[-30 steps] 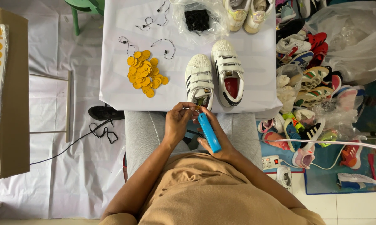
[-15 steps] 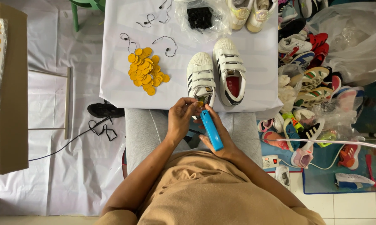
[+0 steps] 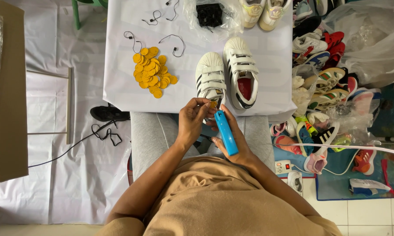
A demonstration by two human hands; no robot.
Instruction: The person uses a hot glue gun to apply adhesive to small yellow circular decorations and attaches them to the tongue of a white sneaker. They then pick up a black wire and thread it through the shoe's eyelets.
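— While the blue tagging gun (image 3: 226,138) lies slanted across the right hand (image 3: 232,146), where is its needle pointing?

— Up and away from the body, toward the near edge of the worktop (image 3: 118,87). That grip is closed around the gun's lower body, which steadies the tip right at the fingers of the left hand (image 3: 192,122).

— And what has the left hand got?

— Its fingertips are pinched shut on a small yellow tag (image 3: 212,105), held just at the needle. It looks like one of the round yellow tags (image 3: 152,74) heaped on the worktop; whether a loop is threaded on it is too small to tell.

— Why work so low, over the lap?

— My guess is that both hands meet close to the body so the tiny tag can be lined up with the needle, and the white strapped shoes (image 3: 226,76) sit just beyond, toes away, within easy reach.

— What else lies about?

— Thin black loops (image 3: 171,41) are scattered above the tags, a clear bag of dark bits (image 3: 210,15) sits at the far edge, and a second pale pair of shoes (image 3: 263,11) stands beside it. To the right, a jumble of coloured shoes (image 3: 323,87) fills the floor, with a white cable (image 3: 336,146) running across them.

— Anything in the way?

— The nearer white shoe sits close above the left fingers, nearly touching them. To the left, a black cord (image 3: 101,131) trails over the white floor sheet (image 3: 53,175), well apart from the hands.
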